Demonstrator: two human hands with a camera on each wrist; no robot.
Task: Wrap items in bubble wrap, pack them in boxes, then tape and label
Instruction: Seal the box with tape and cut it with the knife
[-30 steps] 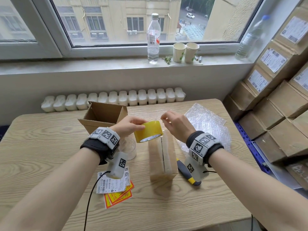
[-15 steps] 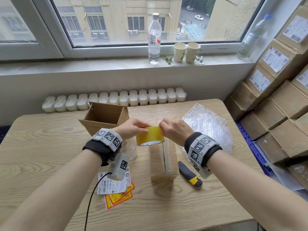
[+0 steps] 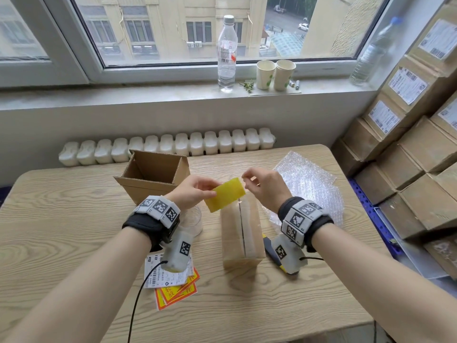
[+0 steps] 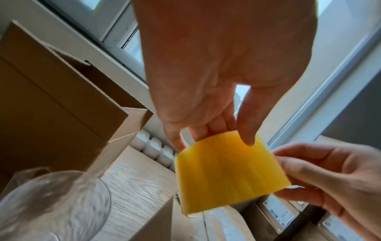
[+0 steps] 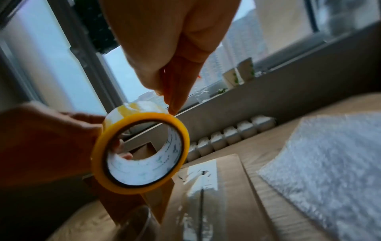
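My left hand (image 3: 210,191) grips a yellow tape roll (image 3: 225,194) above the closed cardboard box (image 3: 243,237), with fingers through the core in the right wrist view. My right hand (image 3: 244,178) is at the roll's upper right edge, thumb and forefinger pinched together on the tape's end (image 5: 168,101). The box lies at mid-table with clear tape along its top seam (image 5: 203,172). In the left wrist view my left hand (image 4: 214,140) holds the roll (image 4: 228,172) by its rim, and my right hand (image 4: 309,171) touches its right side.
An open cardboard box (image 3: 153,174) stands behind my left wrist, with a wrapped clear glass (image 3: 194,219) beside it. Bubble wrap (image 3: 309,186) lies at the right. A yellow-black utility knife (image 3: 268,245) and labels (image 3: 173,278) lie near the front. Stacked labelled boxes (image 3: 420,149) line the right.
The roll has risen slightly and turned so its broad yellow face shows. My right hand has left its grip on the roll's side and now pinches at the upper edge.
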